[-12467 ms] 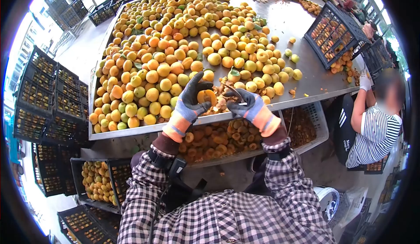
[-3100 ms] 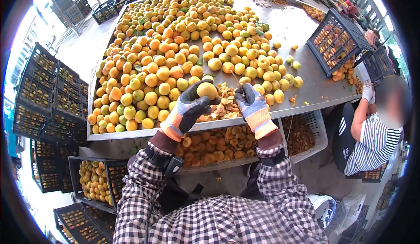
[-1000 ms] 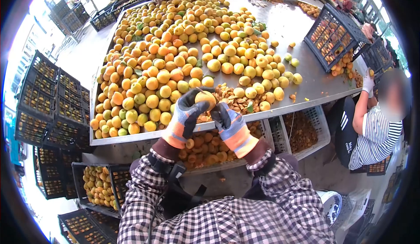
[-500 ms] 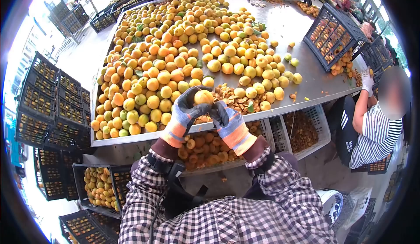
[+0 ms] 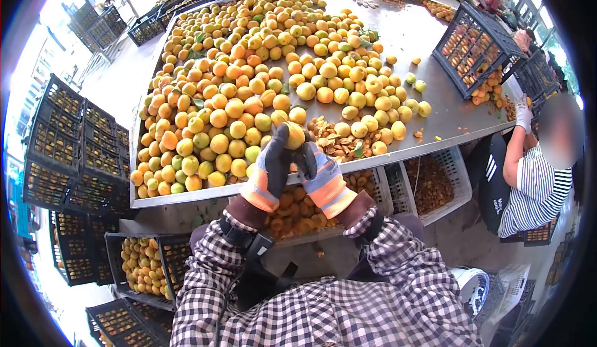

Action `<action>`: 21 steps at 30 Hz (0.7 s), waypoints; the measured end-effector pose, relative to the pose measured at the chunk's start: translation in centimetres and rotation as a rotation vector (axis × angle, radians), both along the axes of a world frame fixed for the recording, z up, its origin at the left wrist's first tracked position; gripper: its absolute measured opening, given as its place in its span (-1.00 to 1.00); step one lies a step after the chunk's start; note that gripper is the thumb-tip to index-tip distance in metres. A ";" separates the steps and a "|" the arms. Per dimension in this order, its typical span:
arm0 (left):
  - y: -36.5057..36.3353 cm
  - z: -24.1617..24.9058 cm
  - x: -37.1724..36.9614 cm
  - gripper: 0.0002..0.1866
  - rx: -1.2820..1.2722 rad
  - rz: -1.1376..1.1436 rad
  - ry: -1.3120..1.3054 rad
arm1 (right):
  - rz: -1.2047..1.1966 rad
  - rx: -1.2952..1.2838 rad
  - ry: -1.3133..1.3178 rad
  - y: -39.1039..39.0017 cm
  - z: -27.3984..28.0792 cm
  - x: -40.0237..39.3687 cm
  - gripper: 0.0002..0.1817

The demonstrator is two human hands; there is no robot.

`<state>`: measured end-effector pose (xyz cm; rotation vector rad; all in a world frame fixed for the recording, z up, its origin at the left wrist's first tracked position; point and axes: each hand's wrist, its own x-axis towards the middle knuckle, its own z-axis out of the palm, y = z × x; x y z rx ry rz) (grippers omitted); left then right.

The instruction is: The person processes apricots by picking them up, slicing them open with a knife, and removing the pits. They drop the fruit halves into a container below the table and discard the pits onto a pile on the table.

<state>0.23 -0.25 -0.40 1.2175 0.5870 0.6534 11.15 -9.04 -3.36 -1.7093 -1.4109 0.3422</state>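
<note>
My left hand [image 5: 273, 166], in a grey and orange glove with dark fingers, is closed around a yellow-orange apricot [image 5: 294, 136] just above the table's front edge. My right hand [image 5: 321, 176], gloved alike, is closed with its fingertips pressed on the apricot's lower right side. Those fingertips are partly hidden, so any small tool in them does not show. Heaped apricots [image 5: 230, 107] cover much of the metal table [image 5: 407, 42] beyond my hands. A pile of apricot pits [image 5: 336, 143] lies just past my right hand.
Below the table edge stand a crate of opened apricots [image 5: 295, 210] and a pale crate of pits [image 5: 429, 188]. A black crate [image 5: 476, 51] lies tipped on the table, spilling apricots. Stacked crates [image 5: 74, 142] stand left. A person in a striped top [image 5: 538, 191] sits right.
The apricot has turned in my hands, and a line along it now shows. My left hand has tilted more upright, and both hands have shifted slightly. Across the table, a gloved person now holds an apricot.
</note>
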 end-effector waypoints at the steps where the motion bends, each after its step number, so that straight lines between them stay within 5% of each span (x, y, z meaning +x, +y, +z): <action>1: -0.7 0.0 0.5 -0.45 -0.254 0.002 -0.157 | 0.001 0.046 -0.042 0.2 -0.6 -0.2 -0.73; 2: -1.1 0.0 0.8 -0.47 -0.507 0.002 -0.315 | 0.000 0.092 -0.085 0.4 -1.0 -0.3 -0.72; 7: -0.5 -0.6 0.6 -0.50 -0.523 -0.013 -0.421 | -0.016 -0.089 -0.124 0.3 -0.8 -0.2 -0.59; 10: -0.6 0.1 0.1 -0.51 -0.466 0.013 -0.357 | -0.020 -0.101 -0.125 0.2 -0.2 -0.1 -0.62; 12: -0.2 1.0 -0.4 -0.53 -0.183 -0.097 -0.248 | -0.011 -0.092 -0.116 0.1 0.5 0.5 -0.64; 14: 0.4 0.6 -0.7 -0.56 0.213 0.050 -0.004 | 0.042 -0.169 -0.007 -0.3 1.5 1.0 -0.66; 21: 1.6 0.3 -0.6 -0.63 0.114 -0.068 -0.039 | 0.045 -0.017 -0.095 -0.5 -0.3 1.8 -0.74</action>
